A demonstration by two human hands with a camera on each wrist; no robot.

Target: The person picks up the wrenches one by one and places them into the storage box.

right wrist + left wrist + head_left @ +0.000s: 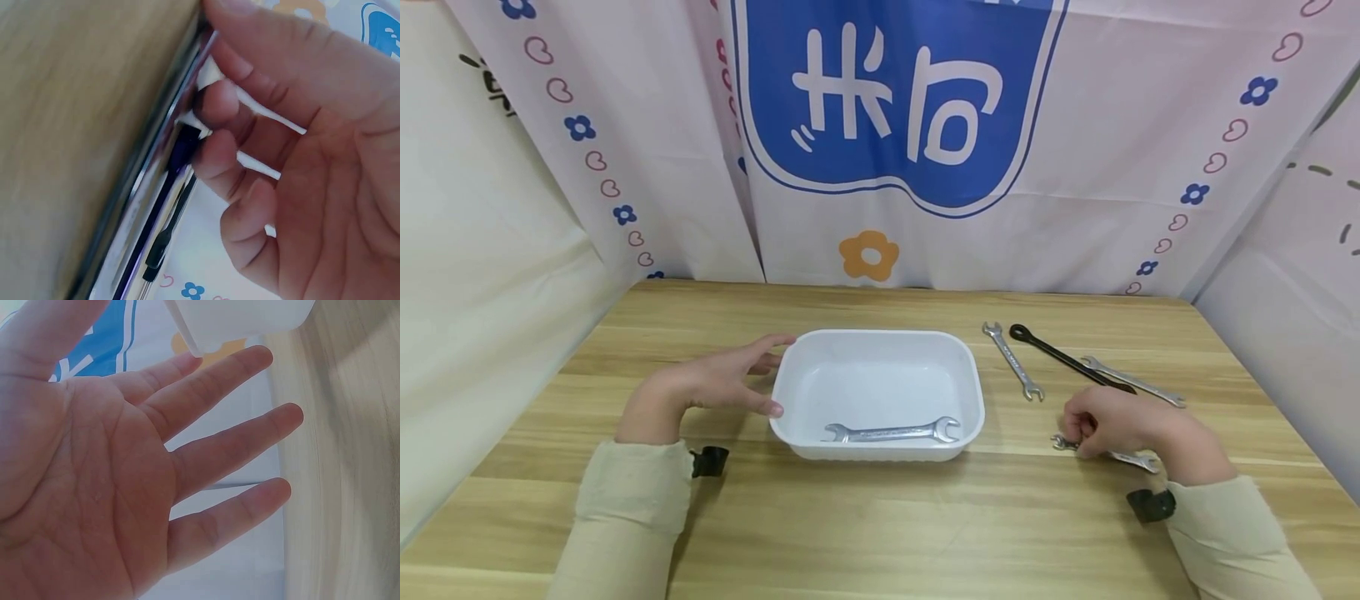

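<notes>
With fingers spread, my left hand [715, 383] is at the left end of a white plastic tub [880, 453], thumb and a fingertip right at its rim. Its palm [87, 469] fills much of the left wrist view. A silver open-end wrench [891, 433] lies along the tub's near side, inside. Farther right, my right hand [1123, 417] pinches another silver wrench [1131, 458] between thumb and forefinger, low over the table. The right wrist view shows this wrench [147, 162] edge-on and blurred, while the other fingers curl beside it.
Beyond the right hand lie a silver double-ended wrench [1013, 361], a black wrench [1067, 358] and another silver wrench [1138, 383] that overlaps the black one's end. A patterned cloth [1120, 208] hangs behind the wooden table [880, 533], with white cloth at both sides.
</notes>
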